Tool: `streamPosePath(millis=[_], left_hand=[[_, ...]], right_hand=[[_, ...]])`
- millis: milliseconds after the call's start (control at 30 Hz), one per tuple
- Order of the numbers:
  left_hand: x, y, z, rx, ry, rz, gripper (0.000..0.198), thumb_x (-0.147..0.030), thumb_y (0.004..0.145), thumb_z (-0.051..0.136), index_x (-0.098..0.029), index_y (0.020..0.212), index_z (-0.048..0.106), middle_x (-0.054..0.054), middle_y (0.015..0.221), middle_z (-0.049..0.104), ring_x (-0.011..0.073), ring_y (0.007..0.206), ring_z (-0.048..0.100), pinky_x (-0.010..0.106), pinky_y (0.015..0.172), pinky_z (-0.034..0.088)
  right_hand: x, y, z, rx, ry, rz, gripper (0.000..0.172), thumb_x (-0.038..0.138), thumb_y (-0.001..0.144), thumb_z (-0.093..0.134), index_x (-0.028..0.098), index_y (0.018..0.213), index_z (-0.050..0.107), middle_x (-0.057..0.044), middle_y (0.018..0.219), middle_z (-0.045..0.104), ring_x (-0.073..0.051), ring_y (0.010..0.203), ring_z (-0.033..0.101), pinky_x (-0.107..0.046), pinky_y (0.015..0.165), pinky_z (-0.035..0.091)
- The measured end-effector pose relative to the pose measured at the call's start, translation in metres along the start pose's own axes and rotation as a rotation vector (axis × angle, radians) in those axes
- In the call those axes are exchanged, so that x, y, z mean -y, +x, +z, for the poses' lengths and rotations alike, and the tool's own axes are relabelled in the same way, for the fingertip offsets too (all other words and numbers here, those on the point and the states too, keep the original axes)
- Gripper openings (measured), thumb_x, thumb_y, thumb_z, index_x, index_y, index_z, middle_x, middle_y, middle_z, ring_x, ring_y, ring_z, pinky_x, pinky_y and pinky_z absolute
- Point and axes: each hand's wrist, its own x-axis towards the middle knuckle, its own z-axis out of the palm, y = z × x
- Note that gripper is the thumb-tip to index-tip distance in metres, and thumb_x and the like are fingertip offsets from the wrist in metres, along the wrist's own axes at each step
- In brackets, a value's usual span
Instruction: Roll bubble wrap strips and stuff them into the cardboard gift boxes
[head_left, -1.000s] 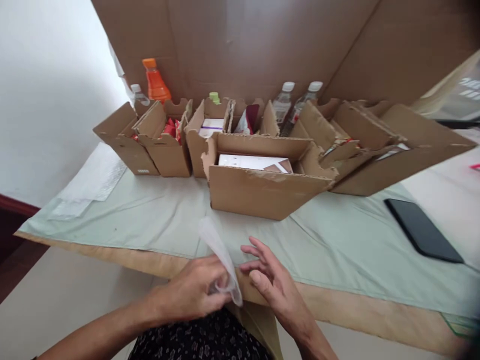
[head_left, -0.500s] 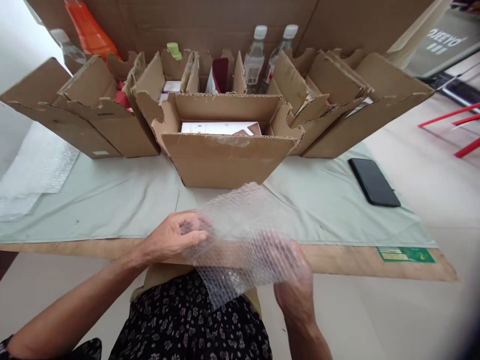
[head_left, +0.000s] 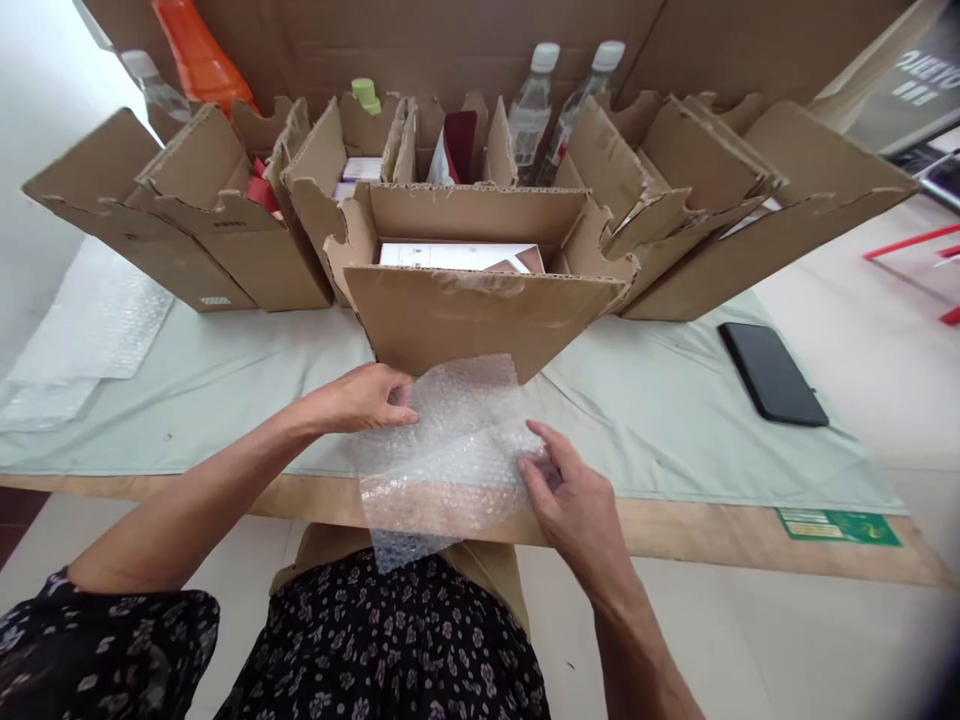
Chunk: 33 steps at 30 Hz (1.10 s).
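Observation:
A clear sheet of bubble wrap (head_left: 450, 450) lies spread over the near edge of the table (head_left: 225, 400), its lower end hanging off the edge. My left hand (head_left: 360, 398) pinches its upper left corner. My right hand (head_left: 574, 495) holds its right edge, thumb on top. Just behind the sheet stands an open cardboard box (head_left: 480, 310) with a white and brown carton (head_left: 457, 257) inside.
More open cardboard boxes (head_left: 217, 240) stand in a row behind, with an orange bottle (head_left: 196, 55), clear water bottles (head_left: 534, 105) and small packs. A black phone (head_left: 772, 372) lies at the right. Folded bubble wrap (head_left: 97, 325) lies at the left.
The crumpled wrap has been opened out and laid flat on the table edge. Both hands moved forward onto the table, and the view tilted down.

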Motion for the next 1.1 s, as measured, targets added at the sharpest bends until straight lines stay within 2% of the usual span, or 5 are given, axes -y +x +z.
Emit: streamPosePath(millis=[133,333,567,833,1100], left_hand=[[-0.004,-0.003,0.018,-0.247,0.222,-0.016,0.021,-0.032,0.085,0.072,-0.017,0.099,0.068,0.011,0.092,0.075,0.0309,0.088,0.069,0.043,0.080,0.051],[-0.007,-0.057,0.061,-0.758,0.387,0.416,0.032,-0.021,0.096,0.068,-0.013,0.126,0.063,0.018,0.118,0.074,0.0330,0.114,0.068,0.048,0.097,0.054],[-0.007,-0.064,0.092,-0.309,0.469,0.436,0.056,-0.041,0.099,0.064,-0.016,0.148,0.054,0.021,0.160,0.051,0.0425,0.152,0.042,0.067,0.123,0.031],[0.003,-0.064,0.095,-0.196,0.473,0.347,0.064,-0.053,0.100,0.058,-0.021,0.155,0.049,0.017,0.170,0.037,0.0472,0.160,0.023,0.072,0.126,0.015],[0.001,-0.071,0.102,-0.164,0.445,0.372,0.067,-0.053,0.099,0.061,-0.021,0.156,0.048,0.018,0.172,0.034,0.0465,0.161,0.019,0.072,0.127,0.014]], right_hand=[[-0.003,-0.044,-0.007,0.002,-0.247,-0.191,0.039,0.040,0.106,0.049,0.016,0.131,0.067,-0.001,0.070,0.072,-0.018,0.056,0.067,-0.029,0.051,0.046],[-0.004,-0.071,-0.040,-0.003,-0.229,-0.245,0.022,0.039,0.106,0.057,0.022,0.112,0.068,0.004,0.069,0.069,-0.013,0.054,0.065,-0.024,0.052,0.051],[0.022,-0.004,0.010,0.034,-0.375,-0.571,0.034,0.028,0.106,0.053,0.017,0.137,0.063,-0.014,0.149,0.063,-0.033,0.137,0.059,-0.048,0.103,0.052],[-0.030,-0.045,-0.024,-0.082,-0.460,-0.399,0.042,0.032,0.105,0.058,0.015,0.143,0.057,-0.018,0.145,0.065,-0.036,0.141,0.056,-0.051,0.107,0.046],[-0.019,-0.065,-0.014,0.151,-0.385,-0.620,0.048,0.011,0.097,0.056,0.019,0.144,0.061,-0.017,0.158,0.054,-0.035,0.151,0.045,-0.054,0.114,0.045]])
